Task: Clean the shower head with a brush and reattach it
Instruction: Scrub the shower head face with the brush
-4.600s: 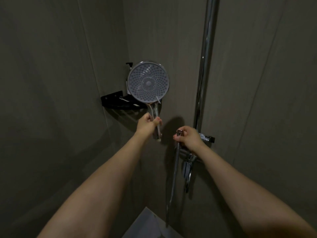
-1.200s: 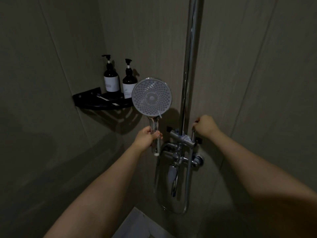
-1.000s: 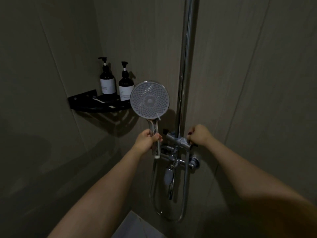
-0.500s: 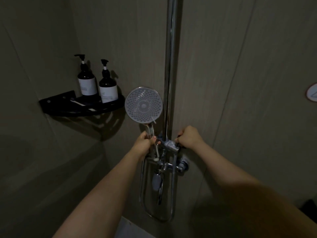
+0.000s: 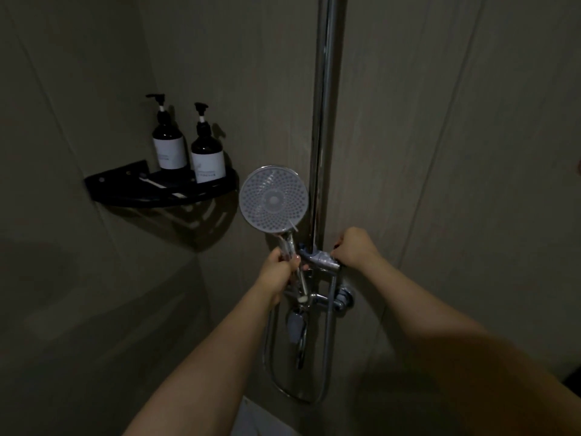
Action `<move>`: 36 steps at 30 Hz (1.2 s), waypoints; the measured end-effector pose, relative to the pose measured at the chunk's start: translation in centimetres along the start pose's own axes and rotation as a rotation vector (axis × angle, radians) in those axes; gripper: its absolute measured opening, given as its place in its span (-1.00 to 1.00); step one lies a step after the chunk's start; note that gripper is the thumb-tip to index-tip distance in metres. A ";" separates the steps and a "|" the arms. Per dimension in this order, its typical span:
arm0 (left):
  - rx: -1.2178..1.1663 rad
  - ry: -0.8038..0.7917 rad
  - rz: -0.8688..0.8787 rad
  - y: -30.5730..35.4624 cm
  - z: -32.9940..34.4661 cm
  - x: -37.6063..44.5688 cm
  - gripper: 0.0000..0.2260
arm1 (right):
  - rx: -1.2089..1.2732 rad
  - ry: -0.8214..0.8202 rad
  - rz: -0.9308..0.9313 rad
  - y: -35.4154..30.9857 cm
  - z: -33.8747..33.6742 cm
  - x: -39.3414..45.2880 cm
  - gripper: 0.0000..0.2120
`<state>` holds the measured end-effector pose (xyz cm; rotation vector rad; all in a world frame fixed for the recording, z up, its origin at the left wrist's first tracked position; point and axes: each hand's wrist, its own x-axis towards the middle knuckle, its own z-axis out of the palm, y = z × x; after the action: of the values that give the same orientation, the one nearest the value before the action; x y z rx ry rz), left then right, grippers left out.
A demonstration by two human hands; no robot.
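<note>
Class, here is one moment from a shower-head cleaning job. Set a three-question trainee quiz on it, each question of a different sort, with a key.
1. True or false: the left hand grips the handle of the shower head.
2. How many pump bottles stand on the corner shelf? A) one B) two C) three
3. Fill in: the right hand is at the ____ on the chrome rail.

Key: 1 true; 2 B; 3 holder
</note>
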<state>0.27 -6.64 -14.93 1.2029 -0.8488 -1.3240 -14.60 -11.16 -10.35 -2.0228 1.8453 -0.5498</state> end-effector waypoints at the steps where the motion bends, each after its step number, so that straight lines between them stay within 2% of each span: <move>1: -0.002 0.001 0.000 0.0 -0.1 -0.2 -0.82 | -0.008 0.000 0.000 0.0 0.0 0.0 -0.78; 4: -0.016 -0.022 0.009 0.1 -0.4 -0.6 -0.86 | -0.029 -0.001 -0.002 0.4 0.5 -0.1 -0.75; 6: -0.023 -0.032 0.014 0.3 -0.6 -0.7 -0.78 | -0.016 -0.018 0.009 0.7 1.0 -0.1 -0.77; 13: -0.060 -0.004 -0.004 0.3 -0.8 -0.3 -0.85 | 0.096 -0.081 -0.013 1.7 1.6 -0.2 -0.80; 18: -0.067 0.011 -0.011 0.5 -0.8 -0.4 -0.82 | 0.215 -0.091 0.016 2.1 1.8 -0.3 -0.80; 19: -0.065 0.018 -0.010 0.5 -0.9 -0.3 -0.82 | 0.217 -0.055 0.027 2.2 1.8 -0.4 -0.80; 23: -0.023 0.062 0.039 1.4 -1.9 -1.0 -0.84 | 0.224 0.257 0.037 1.8 1.4 -1.3 -0.78; 27: 0.093 0.121 0.140 3.3 -3.5 -2.2 -0.92 | 0.130 0.363 -0.155 -1.3 0.8 -2.5 -0.78; 31: 0.189 0.161 0.222 6.2 -5.8 -3.6 -0.79 | 0.120 0.405 -0.342 -5.5 0.9 -3.4 -0.81; 36: 0.260 0.250 0.316 9.7 -10.4 -5.7 -0.72 | 0.163 0.373 -0.453 -11.6 1.4 -4.6 -0.82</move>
<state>12.03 -0.79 -7.03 1.3387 -1.0005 -0.8073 -4.28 -5.52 -6.04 -2.3496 1.4468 -1.2313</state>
